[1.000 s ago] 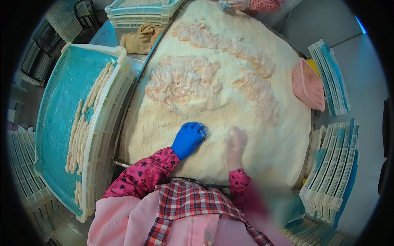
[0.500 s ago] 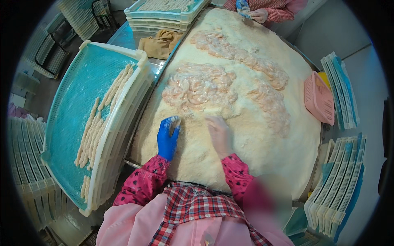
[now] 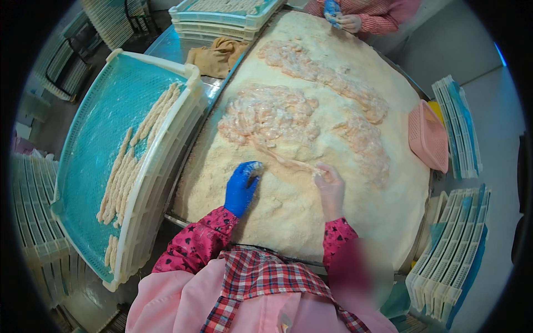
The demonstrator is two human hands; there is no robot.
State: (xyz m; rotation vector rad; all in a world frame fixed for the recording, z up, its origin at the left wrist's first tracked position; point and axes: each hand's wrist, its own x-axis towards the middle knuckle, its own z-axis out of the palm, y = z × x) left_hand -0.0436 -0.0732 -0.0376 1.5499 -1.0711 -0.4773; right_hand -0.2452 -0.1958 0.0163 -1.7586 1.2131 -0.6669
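Observation:
My right hand (image 3: 330,191), in a thin translucent glove, pinches one end of a long strip of raw pale pink meat (image 3: 286,161). The strip stretches left across the bed of pale breadcrumbs (image 3: 277,208) to a heap of wet raw meat (image 3: 269,114). My left hand (image 3: 242,187), blue-gloved, rests at the crumbs below the strip's left part. Its fingers are curved and apart from the thumb, their tips coated with crumbs, and nothing shows between them.
On the left, stacked trays are topped by a blue mesh tray (image 3: 89,166) bearing coated strips (image 3: 123,186). A tan cloth (image 3: 216,57) lies beyond. A pink basket (image 3: 427,136) stands at the table's right edge, near stacked trays (image 3: 448,250). Across the table are another person's gloved hands (image 3: 348,22).
My right hand has moved right and drawn a meat strip out from the heap. My left hand has shifted slightly right.

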